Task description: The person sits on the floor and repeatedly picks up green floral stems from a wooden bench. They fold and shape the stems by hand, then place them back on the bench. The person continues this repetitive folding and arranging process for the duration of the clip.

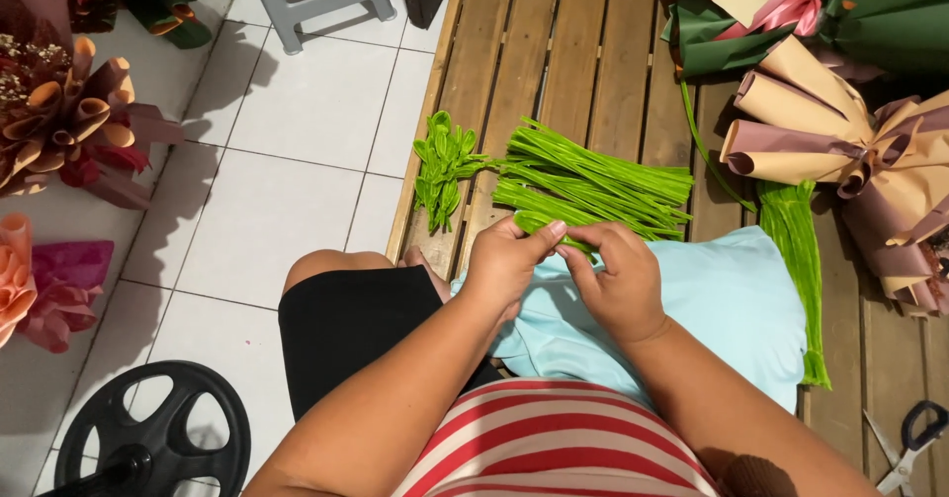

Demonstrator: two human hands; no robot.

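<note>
Here: green strip (563, 235) being pinched between both hands over blue cloth (736, 304), long axis running left-right. Left hand (506, 260) gripping left end, right hand (618, 278) closing on right part, fingertips meeting. Loose strip pile (593, 183) lying just beyond on tabletop (554, 52), finished leaf bunch (442, 166) sitting left.

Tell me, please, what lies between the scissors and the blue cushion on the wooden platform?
In the head view, only bare wooden slats separate the scissors from the blue cushion.
</note>
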